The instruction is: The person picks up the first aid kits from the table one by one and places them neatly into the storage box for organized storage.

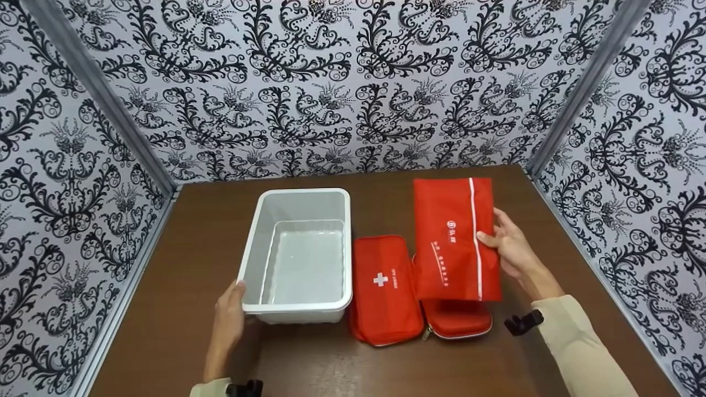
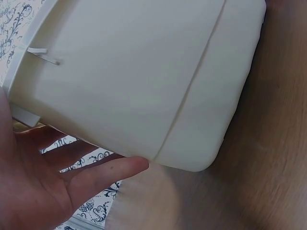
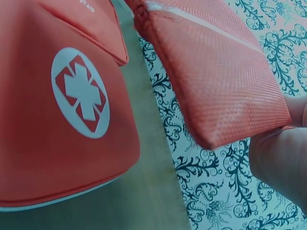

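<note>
My right hand (image 1: pixel 510 245) pinches the right edge of a flat red pouch (image 1: pixel 441 242), thumb on its front near a white stripe. The pouch is held up and overlaps a red zip case (image 1: pixel 458 322) below it. In the right wrist view that case bears a white oval emblem (image 3: pixel 80 93), and the pouch (image 3: pixel 220 81) is raised beside it. My left hand (image 1: pixel 229 314) grips a white plastic bin (image 1: pixel 298 306) at its near left corner. The left wrist view shows the bin's outer wall (image 2: pixel 124 81), with the hand (image 2: pixel 62 182) spread along it. Nothing lies inside the bin.
A red first aid pouch (image 1: pixel 386 309) with a white cross lies on the brown table (image 1: pixel 182 298), between the bin and the zip case. Patterned panels (image 1: pixel 309 110) with grey corner strips enclose the table at the back and sides.
</note>
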Demonstrator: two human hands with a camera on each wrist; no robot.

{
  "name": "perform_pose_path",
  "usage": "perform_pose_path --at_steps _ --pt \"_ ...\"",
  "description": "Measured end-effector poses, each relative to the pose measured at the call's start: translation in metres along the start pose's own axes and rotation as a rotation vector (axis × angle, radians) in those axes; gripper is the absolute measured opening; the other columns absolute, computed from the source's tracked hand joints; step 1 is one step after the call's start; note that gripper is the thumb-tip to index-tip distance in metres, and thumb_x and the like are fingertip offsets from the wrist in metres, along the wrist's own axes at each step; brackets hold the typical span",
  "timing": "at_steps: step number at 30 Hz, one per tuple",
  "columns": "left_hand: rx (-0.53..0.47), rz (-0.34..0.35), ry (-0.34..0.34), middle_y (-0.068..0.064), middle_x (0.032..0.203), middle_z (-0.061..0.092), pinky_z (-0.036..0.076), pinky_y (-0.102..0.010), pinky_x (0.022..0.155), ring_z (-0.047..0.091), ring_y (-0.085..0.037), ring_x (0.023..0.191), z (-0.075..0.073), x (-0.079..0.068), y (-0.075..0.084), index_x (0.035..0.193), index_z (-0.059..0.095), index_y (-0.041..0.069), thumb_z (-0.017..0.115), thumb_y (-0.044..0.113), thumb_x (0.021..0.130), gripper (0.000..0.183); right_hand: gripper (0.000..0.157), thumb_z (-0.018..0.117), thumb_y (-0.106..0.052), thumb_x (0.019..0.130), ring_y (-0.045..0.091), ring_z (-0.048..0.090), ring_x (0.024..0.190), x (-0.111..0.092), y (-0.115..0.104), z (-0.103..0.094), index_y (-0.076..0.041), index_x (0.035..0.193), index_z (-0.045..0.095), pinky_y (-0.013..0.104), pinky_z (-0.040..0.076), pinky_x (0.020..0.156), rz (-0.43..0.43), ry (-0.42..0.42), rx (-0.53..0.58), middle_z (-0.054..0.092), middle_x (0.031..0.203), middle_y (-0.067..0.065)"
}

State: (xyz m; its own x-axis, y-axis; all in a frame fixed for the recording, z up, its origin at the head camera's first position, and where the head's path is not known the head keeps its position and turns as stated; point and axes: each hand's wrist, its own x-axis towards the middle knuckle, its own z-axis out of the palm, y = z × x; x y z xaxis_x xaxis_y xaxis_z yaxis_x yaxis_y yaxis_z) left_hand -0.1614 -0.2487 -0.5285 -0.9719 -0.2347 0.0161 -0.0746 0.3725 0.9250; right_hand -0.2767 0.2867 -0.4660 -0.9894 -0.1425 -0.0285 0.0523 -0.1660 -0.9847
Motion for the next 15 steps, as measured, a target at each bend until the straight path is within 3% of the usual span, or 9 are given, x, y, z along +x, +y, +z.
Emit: perform_pose_path --at_steps 9,15 --pt "0.013 0.002 0.013 -0.033 0.152 0.038 0.025 -0.054 0.125 0.033 -0.044 0.146 0.001 0.0 -0.001 0.146 0.037 -0.015 0.029 0.027 0.11 0.056 0.055 0.054 0.005 0.098 0.011 0.07 0.092 0.003 -0.002 0.011 -0.018 0.143 0.035 0.028 0.062 0.078 0.017 -0.024 0.002 0.067 0.107 -0.005" --pt "0.009 -0.006 0.002 -0.035 0.154 0.033 0.022 -0.054 0.126 0.029 -0.046 0.148 -0.001 0.001 -0.001 0.147 0.032 -0.017 0.029 0.028 0.11 0.058 0.052 0.053 0.006 0.098 0.012 0.07 0.09 0.009 -0.004 0.02 -0.019 0.14 0.037 0.029 0.063 0.078 0.02 -0.045 0.006 0.067 0.106 -0.004"
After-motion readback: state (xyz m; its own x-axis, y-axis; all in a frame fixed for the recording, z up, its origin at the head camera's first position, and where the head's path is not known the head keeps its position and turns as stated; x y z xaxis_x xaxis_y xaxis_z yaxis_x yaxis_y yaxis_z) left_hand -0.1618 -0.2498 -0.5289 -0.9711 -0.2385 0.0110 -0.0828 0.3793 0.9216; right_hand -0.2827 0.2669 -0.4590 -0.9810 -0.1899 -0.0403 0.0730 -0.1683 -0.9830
